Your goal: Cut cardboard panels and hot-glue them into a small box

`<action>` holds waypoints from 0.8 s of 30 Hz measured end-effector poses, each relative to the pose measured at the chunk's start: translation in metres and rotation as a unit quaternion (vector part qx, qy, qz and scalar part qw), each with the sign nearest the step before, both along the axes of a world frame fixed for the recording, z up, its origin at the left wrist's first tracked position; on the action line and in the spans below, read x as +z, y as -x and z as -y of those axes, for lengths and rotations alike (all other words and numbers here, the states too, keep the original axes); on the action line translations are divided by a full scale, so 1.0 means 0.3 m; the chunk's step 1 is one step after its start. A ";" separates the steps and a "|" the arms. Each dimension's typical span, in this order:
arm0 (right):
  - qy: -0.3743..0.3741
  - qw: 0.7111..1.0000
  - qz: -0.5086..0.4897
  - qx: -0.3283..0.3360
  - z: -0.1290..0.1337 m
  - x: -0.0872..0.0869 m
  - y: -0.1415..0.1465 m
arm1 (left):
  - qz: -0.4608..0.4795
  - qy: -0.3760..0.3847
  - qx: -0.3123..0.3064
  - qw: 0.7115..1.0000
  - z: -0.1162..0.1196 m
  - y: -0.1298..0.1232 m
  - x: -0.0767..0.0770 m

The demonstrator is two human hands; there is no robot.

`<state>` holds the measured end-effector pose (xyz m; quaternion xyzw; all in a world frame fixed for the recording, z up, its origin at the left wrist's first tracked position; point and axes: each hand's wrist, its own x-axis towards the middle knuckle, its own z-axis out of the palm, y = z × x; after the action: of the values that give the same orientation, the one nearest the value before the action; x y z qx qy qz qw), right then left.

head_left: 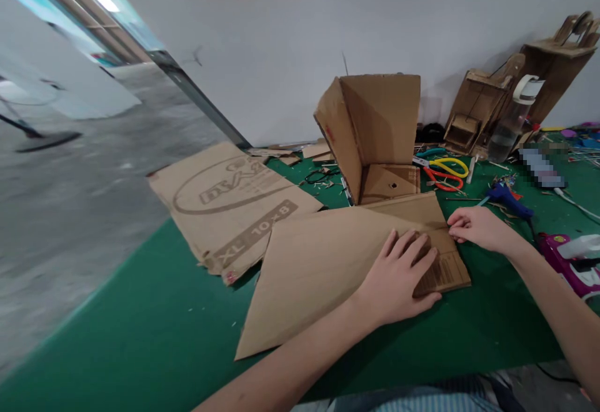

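Observation:
My left hand (396, 277) lies flat with fingers spread on a large plain sheet of cardboard (309, 268), its fingertips reaching over a smaller printed cardboard piece (445, 262). At that smaller piece's right edge, my right hand (478, 227) is closed in a pinch. Whatever sits between those fingers is too hidden to name; a thin dark line runs across the cardboard beside them. Just behind both sheets stands an open cardboard structure (379, 118) with two upright walls and a base with a small hole.
Left lies a printed cardboard sheet (244, 206). Behind my right hand are yellow-handled pliers (450, 165), red-handled scissors (443, 179) and a blue glue gun (510, 199). A water bottle (509, 124), phone (541, 167) and cardboard models (482, 102) stand farther right. The green table's (140, 318) left edge drops to the floor.

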<state>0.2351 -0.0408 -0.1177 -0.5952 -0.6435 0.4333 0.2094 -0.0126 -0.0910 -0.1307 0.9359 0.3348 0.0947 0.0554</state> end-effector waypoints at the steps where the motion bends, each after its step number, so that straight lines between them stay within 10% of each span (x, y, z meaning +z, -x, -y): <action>1: -0.012 1.000 0.006 -0.007 0.002 0.001 0.008 | 0.001 -0.002 0.001 1.000 -0.001 -0.001 -0.001; 20: 0.012 0.998 -0.034 -0.050 -0.012 -0.044 0.015 | -0.003 -0.053 -0.004 0.999 0.006 -0.019 -0.009; 24: -0.074 0.986 0.126 -0.075 -0.074 0.017 -0.021 | 0.001 -0.050 -0.003 0.999 0.006 -0.018 -0.007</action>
<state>0.2415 -0.0185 -0.1125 -0.6747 -0.6481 0.2894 0.2025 -0.0071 -0.0930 -0.1327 0.9383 0.3272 0.1119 0.0087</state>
